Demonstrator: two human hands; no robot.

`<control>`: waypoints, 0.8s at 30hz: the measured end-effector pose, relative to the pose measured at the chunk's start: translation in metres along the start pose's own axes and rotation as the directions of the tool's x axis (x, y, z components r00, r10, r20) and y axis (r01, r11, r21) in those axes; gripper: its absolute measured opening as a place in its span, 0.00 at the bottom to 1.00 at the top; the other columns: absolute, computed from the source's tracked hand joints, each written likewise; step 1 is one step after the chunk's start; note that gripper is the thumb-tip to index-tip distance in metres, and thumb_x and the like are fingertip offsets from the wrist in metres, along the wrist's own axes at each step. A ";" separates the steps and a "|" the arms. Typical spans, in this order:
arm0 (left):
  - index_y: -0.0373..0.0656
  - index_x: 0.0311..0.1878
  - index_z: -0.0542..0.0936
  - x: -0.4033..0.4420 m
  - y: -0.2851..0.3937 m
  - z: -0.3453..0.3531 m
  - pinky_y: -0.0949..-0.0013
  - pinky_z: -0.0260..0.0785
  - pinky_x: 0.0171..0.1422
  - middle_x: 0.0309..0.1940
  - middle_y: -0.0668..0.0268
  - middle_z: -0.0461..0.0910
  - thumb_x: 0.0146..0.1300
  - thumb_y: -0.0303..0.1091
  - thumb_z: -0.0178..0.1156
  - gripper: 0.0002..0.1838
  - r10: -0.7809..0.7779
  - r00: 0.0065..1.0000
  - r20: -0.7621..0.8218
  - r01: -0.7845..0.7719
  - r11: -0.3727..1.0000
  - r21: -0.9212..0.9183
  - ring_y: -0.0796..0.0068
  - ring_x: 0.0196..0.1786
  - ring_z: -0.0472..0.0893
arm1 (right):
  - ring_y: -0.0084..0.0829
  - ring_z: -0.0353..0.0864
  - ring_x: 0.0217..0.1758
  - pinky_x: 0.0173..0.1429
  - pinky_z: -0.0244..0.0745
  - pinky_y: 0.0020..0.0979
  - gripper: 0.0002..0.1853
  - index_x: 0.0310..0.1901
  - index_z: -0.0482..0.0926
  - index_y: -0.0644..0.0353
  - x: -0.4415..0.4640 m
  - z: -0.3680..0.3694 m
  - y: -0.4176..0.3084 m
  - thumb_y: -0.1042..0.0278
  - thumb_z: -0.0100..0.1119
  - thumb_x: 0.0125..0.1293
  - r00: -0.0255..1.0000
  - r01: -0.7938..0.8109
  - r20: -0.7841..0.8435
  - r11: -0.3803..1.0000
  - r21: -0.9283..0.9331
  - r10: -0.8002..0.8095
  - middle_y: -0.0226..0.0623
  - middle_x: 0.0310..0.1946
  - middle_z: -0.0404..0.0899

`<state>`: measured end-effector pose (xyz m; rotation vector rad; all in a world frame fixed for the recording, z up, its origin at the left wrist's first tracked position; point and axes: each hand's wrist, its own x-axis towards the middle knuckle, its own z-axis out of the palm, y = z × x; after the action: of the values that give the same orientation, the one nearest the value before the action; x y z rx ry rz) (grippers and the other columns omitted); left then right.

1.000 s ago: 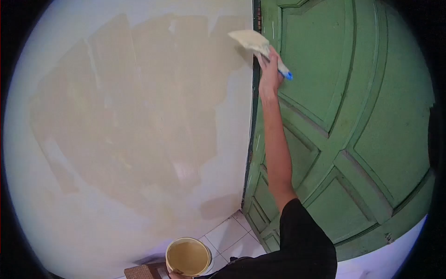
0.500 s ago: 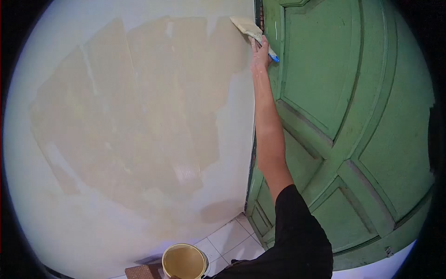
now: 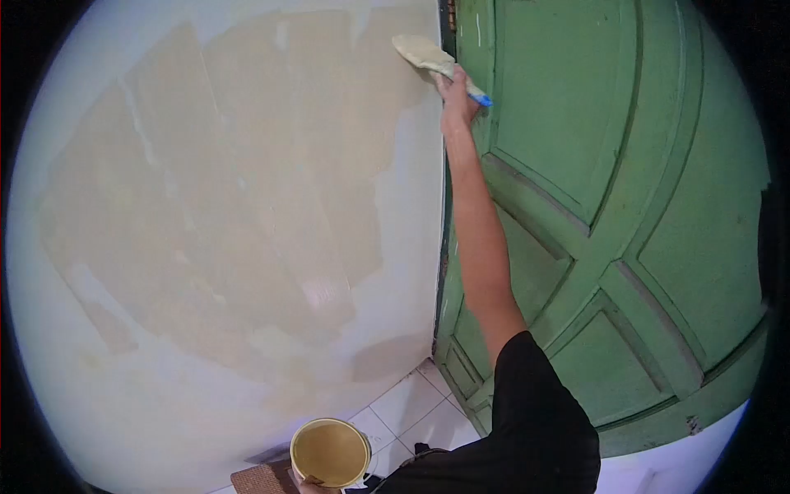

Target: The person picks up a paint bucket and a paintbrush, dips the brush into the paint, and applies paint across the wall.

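Note:
My right hand (image 3: 457, 100) is stretched up to the wall, its fingers wrapped around the handle of a wide paintbrush (image 3: 424, 54). The bristles are loaded with cream-coloured paint and lie at the wall's right side, near the door frame; the blue handle end sticks out past my hand. At the bottom edge, part of my left hand (image 3: 309, 486) shows, fingers closed on the rim of a paint bucket (image 3: 369, 451) holding tan paint. Most of that hand is cut off by the frame. A broad beige painted patch (image 3: 247, 189) covers the white wall.
A green panelled door (image 3: 568, 107) stands right of the wall, with my right arm passing in front of it. White floor tiles (image 3: 407, 405) lie below the corner. A brown woven-looking item (image 3: 262, 481) is beside the bucket.
The view has tilted slightly, so the wall and door sit higher. Relative to the wall, the brush has moved a little downward. More of my left hand shows at the bucket.

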<state>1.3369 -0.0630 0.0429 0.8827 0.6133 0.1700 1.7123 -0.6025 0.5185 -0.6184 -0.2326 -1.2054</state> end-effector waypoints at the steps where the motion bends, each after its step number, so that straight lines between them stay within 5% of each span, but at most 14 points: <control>1: 0.39 0.63 0.73 0.000 0.000 0.000 0.47 0.78 0.58 0.56 0.51 0.77 0.65 0.31 0.43 0.24 0.003 1.000 0.003 -0.003 1.000 0.004 0.52 0.58 0.79 | 0.46 0.84 0.54 0.59 0.87 0.41 0.18 0.58 0.73 0.77 -0.008 -0.009 0.006 0.72 0.56 0.74 0.997 0.024 0.068 0.999 -0.025 -0.022 0.54 0.54 0.78; 10: 0.39 0.64 0.73 -0.004 -0.004 -0.008 0.45 0.78 0.59 0.57 0.51 0.77 0.66 0.31 0.42 0.24 0.037 0.999 0.002 -0.037 0.999 0.008 0.51 0.59 0.78 | 0.50 0.81 0.61 0.69 0.79 0.38 0.22 0.66 0.67 0.78 -0.029 -0.067 0.023 0.71 0.48 0.77 0.990 -0.012 0.135 0.990 -0.142 0.031 0.57 0.61 0.74; 12: 0.39 0.65 0.73 -0.009 -0.009 -0.009 0.44 0.78 0.60 0.58 0.50 0.77 0.66 0.31 0.41 0.24 0.057 0.998 0.011 -0.058 0.998 0.006 0.51 0.60 0.78 | 0.42 0.81 0.59 0.64 0.82 0.37 0.18 0.60 0.76 0.72 -0.038 -0.074 0.019 0.71 0.54 0.74 0.990 -0.067 0.117 0.992 -0.104 0.079 0.47 0.59 0.77; 14: 0.39 0.65 0.73 -0.019 -0.017 -0.013 0.44 0.78 0.60 0.58 0.50 0.77 0.67 0.31 0.41 0.24 0.131 0.991 0.028 -0.131 0.991 0.011 0.50 0.60 0.78 | 0.48 0.81 0.61 0.68 0.79 0.39 0.22 0.66 0.68 0.76 -0.048 -0.079 0.013 0.70 0.49 0.77 0.988 -0.039 0.144 0.984 -0.174 0.064 0.54 0.61 0.75; 24: 0.39 0.67 0.71 -0.013 -0.013 0.002 0.45 0.78 0.61 0.58 0.50 0.76 0.60 0.28 0.41 0.29 -0.013 0.999 0.053 0.017 0.998 -0.068 0.50 0.60 0.78 | 0.37 0.80 0.62 0.66 0.79 0.37 0.22 0.65 0.74 0.68 -0.090 -0.129 0.012 0.63 0.56 0.77 0.981 -0.049 0.155 0.925 -0.378 0.116 0.45 0.60 0.78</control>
<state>1.3262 -0.0778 0.0399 0.8137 0.5623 0.1533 1.6717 -0.6004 0.3656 -1.0598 -0.1223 -1.1210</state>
